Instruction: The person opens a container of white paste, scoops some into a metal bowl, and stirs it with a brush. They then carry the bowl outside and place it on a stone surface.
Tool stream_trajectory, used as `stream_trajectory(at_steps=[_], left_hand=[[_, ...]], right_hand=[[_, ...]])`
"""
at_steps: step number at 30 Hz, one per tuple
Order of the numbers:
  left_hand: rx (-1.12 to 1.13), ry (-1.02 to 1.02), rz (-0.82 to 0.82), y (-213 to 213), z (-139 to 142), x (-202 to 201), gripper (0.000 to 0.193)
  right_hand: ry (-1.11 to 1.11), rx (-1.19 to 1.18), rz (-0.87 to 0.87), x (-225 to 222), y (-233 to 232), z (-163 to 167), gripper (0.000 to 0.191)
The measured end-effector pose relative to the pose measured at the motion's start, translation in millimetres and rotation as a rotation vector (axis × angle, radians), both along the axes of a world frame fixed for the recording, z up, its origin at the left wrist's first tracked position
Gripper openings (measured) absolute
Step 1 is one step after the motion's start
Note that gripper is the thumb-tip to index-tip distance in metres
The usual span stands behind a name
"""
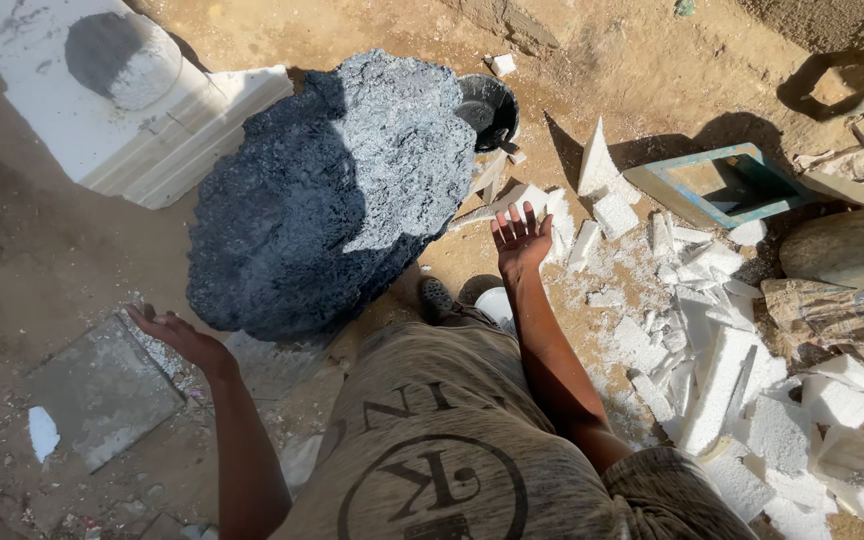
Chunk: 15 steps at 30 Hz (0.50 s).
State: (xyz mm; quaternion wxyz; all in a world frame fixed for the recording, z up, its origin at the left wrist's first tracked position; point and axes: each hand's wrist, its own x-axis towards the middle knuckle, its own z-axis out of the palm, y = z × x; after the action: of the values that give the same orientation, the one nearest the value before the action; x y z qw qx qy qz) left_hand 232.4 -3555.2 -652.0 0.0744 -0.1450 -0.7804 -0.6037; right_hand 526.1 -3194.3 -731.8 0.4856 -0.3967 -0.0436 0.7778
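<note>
Down on the sandy ground [652, 70], the big dark grey rough-textured mass [332, 190] lies with its long axis slanting from the lower left, near the person's feet, up to the upper right, where its sunlit end points at a black bucket [487, 108]. Half of the mass sits in shadow, half in bright sun.

A white block with a round stub [122, 90] lies just beside its upper left edge. White foam pieces [722, 360] are strewn to the right of it, thickest toward the lower right corner of the ground, and a blue-edged wooden frame [722, 185] rests beyond them. A flat grey slab [102, 390] lies at the lower left, and a dark shoe [437, 298] shows just under the mass's lower edge.

The left hand [177, 338] hovers open, palm down, fingers spread and holding nothing, just off the lower left end of the mass. The right hand [522, 238] is also open and empty, palm up, fingers apart, just beside the mass's right flank and over the nearest foam bits. The mass thus lies between the two hands, touching neither, ahead of the person's grey printed shirt [442, 440].
</note>
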Motion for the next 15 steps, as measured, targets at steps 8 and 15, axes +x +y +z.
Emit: stream_trajectory(at_steps=[8,15], left_hand=[[0.266,-0.472,0.138,-23,-4,41,0.079],[0.260,-0.941,0.433,-93,-31,123,0.064]], right_hand=[[-0.581,-0.038,0.427,48,-53,-9,0.062],[-0.860,-0.220,0.587,108,-115,-30,0.055]])
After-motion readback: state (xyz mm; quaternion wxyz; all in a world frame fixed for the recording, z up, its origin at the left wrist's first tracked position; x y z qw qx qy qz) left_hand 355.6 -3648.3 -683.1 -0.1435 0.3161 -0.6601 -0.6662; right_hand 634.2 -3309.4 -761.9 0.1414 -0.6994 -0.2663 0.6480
